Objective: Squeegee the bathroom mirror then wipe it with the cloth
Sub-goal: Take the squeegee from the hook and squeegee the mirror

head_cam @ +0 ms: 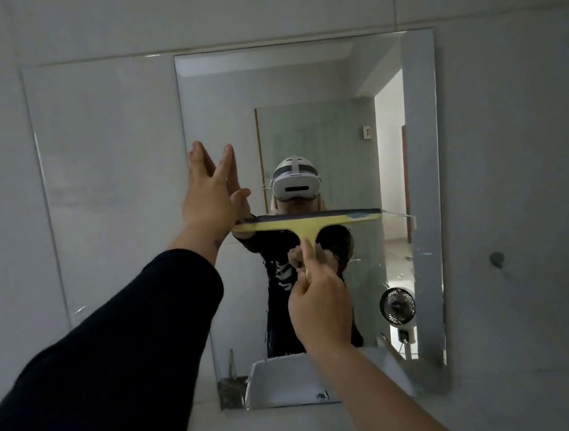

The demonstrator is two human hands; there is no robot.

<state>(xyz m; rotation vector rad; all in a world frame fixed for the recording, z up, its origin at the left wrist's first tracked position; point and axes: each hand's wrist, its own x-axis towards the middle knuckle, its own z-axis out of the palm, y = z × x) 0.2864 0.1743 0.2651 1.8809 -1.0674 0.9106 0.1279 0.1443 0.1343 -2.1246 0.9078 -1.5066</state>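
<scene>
The bathroom mirror [327, 88] hangs on a pale tiled wall and fills the middle of the view. A yellow squeegee [306, 225] with a dark rubber blade lies level against the glass about halfway up. My right hand [320, 310] grips its handle from below. My left hand [210, 194] is flat against the mirror's left edge, fingers spread and pointing up, holding nothing. Water drops and streaks show on the lower glass. No cloth is in view.
A white basin [284, 383] shows in the reflection at the mirror's bottom edge. The reflection also holds a small dark fan [397, 306] and a lit doorway [393, 157]. A dark round hook [496, 258] sits on the wall right of the mirror.
</scene>
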